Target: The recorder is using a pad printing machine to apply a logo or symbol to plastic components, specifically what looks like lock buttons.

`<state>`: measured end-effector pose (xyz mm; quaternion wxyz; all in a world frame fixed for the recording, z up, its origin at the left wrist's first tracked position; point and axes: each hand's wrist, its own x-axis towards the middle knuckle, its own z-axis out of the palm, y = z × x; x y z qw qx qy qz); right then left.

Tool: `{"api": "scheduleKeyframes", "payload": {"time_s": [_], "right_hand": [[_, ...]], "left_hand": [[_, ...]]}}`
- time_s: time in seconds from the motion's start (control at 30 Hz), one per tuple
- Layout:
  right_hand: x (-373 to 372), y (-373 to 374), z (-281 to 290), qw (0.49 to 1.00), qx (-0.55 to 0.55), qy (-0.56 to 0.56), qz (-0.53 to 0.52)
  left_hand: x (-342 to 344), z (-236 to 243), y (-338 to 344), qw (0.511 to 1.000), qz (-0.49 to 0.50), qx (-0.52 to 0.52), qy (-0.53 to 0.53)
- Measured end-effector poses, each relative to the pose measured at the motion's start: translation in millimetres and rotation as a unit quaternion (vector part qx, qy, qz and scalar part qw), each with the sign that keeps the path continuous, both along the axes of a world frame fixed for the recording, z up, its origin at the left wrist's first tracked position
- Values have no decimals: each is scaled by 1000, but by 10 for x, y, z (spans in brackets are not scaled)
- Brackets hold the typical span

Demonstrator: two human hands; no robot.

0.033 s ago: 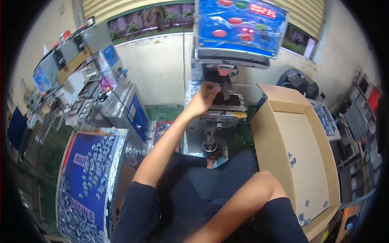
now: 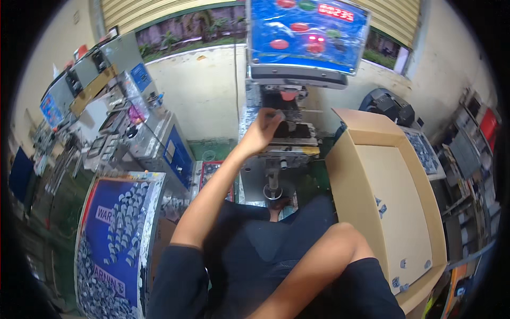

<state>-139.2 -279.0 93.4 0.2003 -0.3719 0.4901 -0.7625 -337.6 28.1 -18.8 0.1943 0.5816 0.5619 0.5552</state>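
Note:
My left hand (image 2: 259, 133) reaches forward to the machine (image 2: 295, 142) in front of me, its fingers pinched on a small grey piece (image 2: 280, 115). Just beyond those fingertips is a dark fixture on the machine's bed, and a reddish pad (image 2: 288, 95) hangs above it. My right forearm (image 2: 303, 274) bends back across my lap toward the lower edge, and the hand itself lies outside the picture. On the left, a blue board (image 2: 103, 199) carries many small grey curved pieces (image 2: 127, 218), some in rows and others heaped at its near end.
To my right stands an open cardboard box (image 2: 396, 202) with several small grey pieces on its bottom. A blue control panel (image 2: 308, 40) with red lit digits sits above the machine. Another machine with a blue cabinet (image 2: 178, 151) stands at the left. Shelving (image 2: 473, 154) lines the right side.
The whole view has shifted slightly, so the machine and panel appear a little further left. My left hand keeps its pinch near the fixture; the right arm stays bent.

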Motion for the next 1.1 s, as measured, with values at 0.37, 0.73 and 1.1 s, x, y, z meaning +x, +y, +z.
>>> {"api": "scheduleKeyframes", "payload": {"time_s": [0.37,0.73,1.1], "right_hand": [[-93,1154,-293,981,64,115,-145],[448,2096,-782,773,353,95,-519],[-367,629,-916,884,194,318,-284]], "left_hand": [[124,-7,68,999,28,22,22],[33,-134,128,997,-11,64,-50],[49,-22,45,999,25,27,-29]]}}
